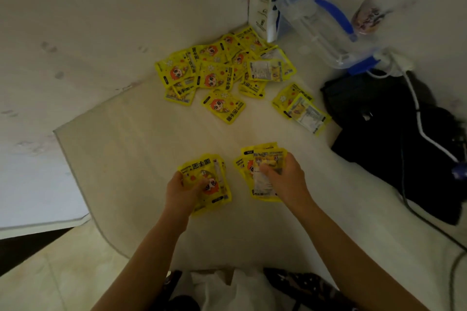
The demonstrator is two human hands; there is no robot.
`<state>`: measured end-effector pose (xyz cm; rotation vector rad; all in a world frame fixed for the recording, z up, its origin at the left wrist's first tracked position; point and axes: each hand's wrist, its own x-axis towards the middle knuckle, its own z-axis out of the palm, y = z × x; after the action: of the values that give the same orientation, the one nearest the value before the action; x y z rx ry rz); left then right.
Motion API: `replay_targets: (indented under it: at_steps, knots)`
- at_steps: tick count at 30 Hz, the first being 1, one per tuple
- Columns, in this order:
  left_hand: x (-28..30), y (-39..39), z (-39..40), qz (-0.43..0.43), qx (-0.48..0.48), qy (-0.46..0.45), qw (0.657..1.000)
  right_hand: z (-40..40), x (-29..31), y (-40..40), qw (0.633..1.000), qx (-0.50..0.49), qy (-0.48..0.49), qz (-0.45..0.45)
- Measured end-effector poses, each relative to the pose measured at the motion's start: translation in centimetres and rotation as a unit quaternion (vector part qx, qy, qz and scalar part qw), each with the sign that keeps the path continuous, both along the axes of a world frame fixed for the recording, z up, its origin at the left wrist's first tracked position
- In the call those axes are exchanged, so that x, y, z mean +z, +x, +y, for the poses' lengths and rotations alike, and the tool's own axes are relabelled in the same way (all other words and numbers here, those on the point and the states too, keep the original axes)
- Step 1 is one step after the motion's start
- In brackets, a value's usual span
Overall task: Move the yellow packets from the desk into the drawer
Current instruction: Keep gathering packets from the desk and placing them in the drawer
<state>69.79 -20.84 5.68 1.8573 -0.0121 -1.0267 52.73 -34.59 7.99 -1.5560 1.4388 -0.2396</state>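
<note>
pale cream surface (pixel 141 149) fills the view, set into a corner between off-white walls, with a tiled floor showing at lower left.

near its front edge the left hand (pixel 180 190) holds a fanned stack of yellow packets (pixel 211 179), thumb across the printed cartoon face and fingers (pixel 177 177) curled around the stack's left edge. just beside it, the right hand (pixel 286 179) holds a second stack of yellow packets (pixel 252 171), thumb pressed on top and fingers folded over the right edge; the top packet here lies back side up, showing white printed text. both stacks sit low over the surface; whether they touch it cannot be told.

farther back, a loose heap of yellow packets (pixel 217 68) lies in the corner, overlapping every which way, some face up, a few back side up. one single packet (pixel 223 106) lies just in front of the heap, and a pair of packets (pixel 302 107) lies apart to the right, one partly over the other.

behind the heap a clear plastic container with blue handle (pixel 328 25) stands against the right wall, with a white bag with blue print (pixel 271 2) beside it. a black cloth bundle (pixel 394 139) covers the right side of the surface, near the pair of packets, and a white cable (pixel 419 118) runs across it. a dark cable (pixel 429 225) trails off toward the lower right.
</note>
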Motion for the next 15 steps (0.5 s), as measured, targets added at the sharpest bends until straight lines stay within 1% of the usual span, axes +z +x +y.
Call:
replay_targets:
  at_steps: [6, 9, 15]
  knots:
    - [0.2, -1.2, 2.4, 0.007, -0.066, -0.019, 0.998, 5.6, 0.3, -1.8, 0.994, -0.109, -0.018, -0.004]
    - [0.1, -1.1, 4.4, 0.002, -0.133, -0.030, 0.991, 8.9, 0.2, -2.5, 0.989, -0.146, -0.030, 0.016]
    - [-0.4, -0.6, 9.1, 0.020, -0.224, -0.045, 0.973, 17.9, -0.6, -4.0, 0.962, -0.270, -0.007, 0.031]
